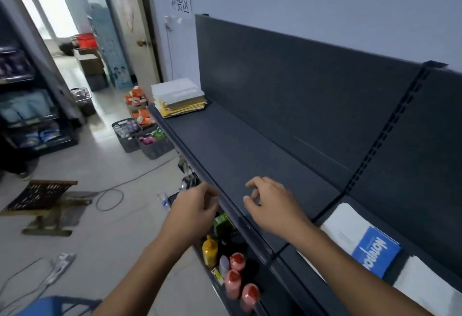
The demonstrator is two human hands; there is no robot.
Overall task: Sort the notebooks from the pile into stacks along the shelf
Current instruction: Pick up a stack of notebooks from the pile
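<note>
A pile of notebooks (179, 97), white ones on top and yellow ones beneath, lies at the far left end of the dark grey shelf (237, 150). At the near right a blue notebook (376, 250) lies on a white one (346, 225), and another white stack (425, 285) sits further right. My left hand (193, 209) hovers just off the shelf's front lip, fingers loosely curled and holding nothing. My right hand (271, 203) hangs over the shelf board, fingers relaxed and empty. Both hands are far from the pile.
A lower shelf holds bottles (233, 280) and a yellow squeeze bottle (209, 250) under my arms. Grey baskets (142, 135) with goods stand on the floor at the shelf's left end. A cable (110, 199), a wooden stool (47, 203) and another rack (27, 105) occupy the floor to the left.
</note>
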